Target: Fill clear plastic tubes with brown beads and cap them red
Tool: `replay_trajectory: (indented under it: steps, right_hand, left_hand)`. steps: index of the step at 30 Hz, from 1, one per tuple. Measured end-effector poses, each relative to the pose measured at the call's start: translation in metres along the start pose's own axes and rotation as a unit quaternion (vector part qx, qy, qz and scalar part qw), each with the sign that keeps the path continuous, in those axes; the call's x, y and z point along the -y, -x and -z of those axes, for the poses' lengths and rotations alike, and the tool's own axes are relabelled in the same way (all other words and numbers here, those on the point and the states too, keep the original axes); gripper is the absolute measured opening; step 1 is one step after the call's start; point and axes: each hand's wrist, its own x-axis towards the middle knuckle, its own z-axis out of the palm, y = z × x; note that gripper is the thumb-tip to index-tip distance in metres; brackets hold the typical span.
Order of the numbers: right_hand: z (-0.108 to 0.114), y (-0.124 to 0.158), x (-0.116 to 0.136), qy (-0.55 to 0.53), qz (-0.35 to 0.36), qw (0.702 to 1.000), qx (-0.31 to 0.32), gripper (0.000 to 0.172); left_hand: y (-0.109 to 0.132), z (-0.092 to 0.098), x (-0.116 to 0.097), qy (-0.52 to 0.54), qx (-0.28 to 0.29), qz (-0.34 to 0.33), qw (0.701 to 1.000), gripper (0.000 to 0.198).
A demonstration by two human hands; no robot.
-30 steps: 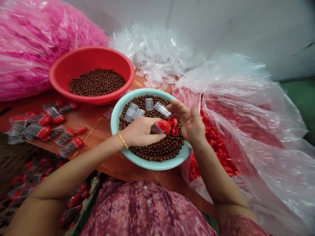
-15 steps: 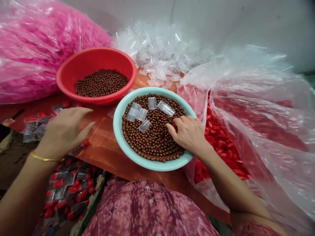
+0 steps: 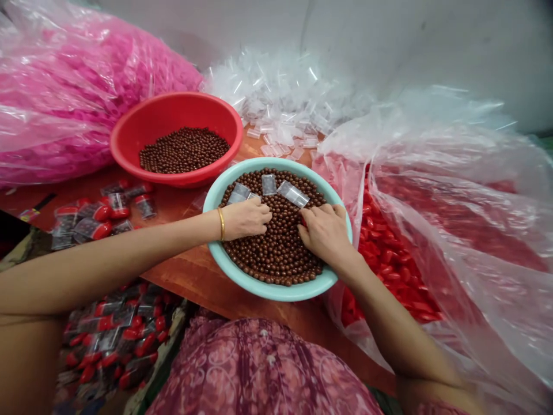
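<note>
A teal bowl (image 3: 216, 199) full of small brown balls (image 3: 280, 253) sits in front of me. Small clear bags (image 3: 294, 193) lie on the balls at the far side. My left hand (image 3: 245, 219) rests in the bowl with its fingers pinched together on one small clear bag; two more bags lie just beyond it. My right hand (image 3: 326, 231) is on the balls at the bowl's right side. Its fingers are curled down and what they hold is hidden.
A red bowl (image 3: 173, 109) of brown balls stands behind on the wooden table (image 3: 185, 271). Filled bags with red caps (image 3: 93, 216) lie at left, and several more sit below the table edge (image 3: 116, 334). A heap of clear bags (image 3: 285, 98), a pink sack (image 3: 64, 98) and a sack of red pieces (image 3: 389, 253) surround the bowls.
My left hand set a filled red-capped bag down at the left, then came back into the teal bowl over a clear bag. My right hand stayed at the bowl's right side.
</note>
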Motion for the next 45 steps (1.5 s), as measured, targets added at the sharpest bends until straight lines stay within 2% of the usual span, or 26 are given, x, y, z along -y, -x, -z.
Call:
replay_trajectory:
  steps: [4, 6, 9, 11, 14, 19, 23, 24, 25, 29, 31, 36, 39, 42, 45]
  right_hand:
    - [-0.001, -0.002, 0.0, -0.014, -0.007, 1.0, 0.016, 0.021]
    - [-0.002, -0.002, -0.001, -0.032, -0.02, 0.999, 0.026, 0.022]
    - [-0.005, -0.001, -0.003, -0.082, -0.033, 0.996, 0.022, 0.032]
    - [-0.007, -0.001, -0.003, -0.123, -0.042, 0.991, 0.0, 0.035]
    - [-0.01, -0.001, -0.004, -0.211, -0.051, 0.975, -0.054, 0.032]
    - [-0.013, -0.002, -0.006, -0.373, -0.086, 0.911, -0.153, 0.026]
    - [-0.016, -0.002, -0.007, -0.537, -0.124, 0.821, -0.148, 0.027]
    - [-0.015, -0.002, -0.007, -0.571, -0.128, 0.799, -0.139, 0.029]
    - [-0.014, -0.002, -0.006, -0.596, -0.13, 0.782, -0.129, 0.03]
    - [-0.009, -0.003, -0.005, -0.637, -0.142, 0.749, -0.112, 0.036]
    - [-0.008, -0.003, -0.006, -0.653, -0.155, 0.733, -0.112, 0.038]
    - [-0.006, -0.002, -0.009, -0.694, -0.173, 0.697, -0.055, 0.036]
    - [-0.002, -0.002, -0.008, -0.716, -0.206, 0.666, -0.033, 0.041]
    - [0.006, -0.002, -0.007, -0.723, -0.241, 0.647, -0.033, 0.042]
    - [0.014, -0.004, -0.005, -0.712, -0.23, 0.661, -0.055, 0.038]
  left_hand:
    - [-0.002, 0.002, -0.005, 0.007, 0.044, 0.012, 0.999, 0.016]
    - [-0.002, 0.006, -0.013, 0.028, 0.101, 0.061, 0.993, 0.017]
    - [-0.004, 0.012, -0.024, 0.088, 0.174, 0.169, 0.966, 0.018]
    - [-0.01, 0.012, -0.027, 0.125, 0.181, 0.222, 0.95, 0.016]
    - [-0.028, 0.004, -0.027, 0.191, 0.161, 0.258, 0.933, 0.013]
    - [-0.056, -0.016, -0.022, 0.336, 0.08, 0.344, 0.873, 0.017]
    - [-0.059, -0.017, -0.014, 0.417, 0.053, 0.346, 0.839, 0.021]
    - [-0.057, -0.015, -0.013, 0.463, 0.04, 0.344, 0.816, 0.023]
    - [-0.054, -0.012, -0.011, 0.524, 0.02, 0.342, 0.78, 0.025]
    - [-0.042, -0.002, -0.011, 0.754, -0.094, 0.322, 0.564, 0.024]
    - [-0.036, 0.0, -0.014, 0.793, -0.124, 0.301, 0.515, 0.022]
    - [-0.031, -0.002, -0.019, 0.854, -0.145, 0.216, 0.451, 0.025]
    - [-0.03, -0.007, -0.018, 0.861, -0.154, 0.207, 0.438, 0.031]
    - [-0.03, -0.01, -0.016, 0.85, -0.155, 0.194, 0.465, 0.037]
    - [-0.029, -0.009, -0.016, 0.836, -0.129, 0.182, 0.501, 0.039]
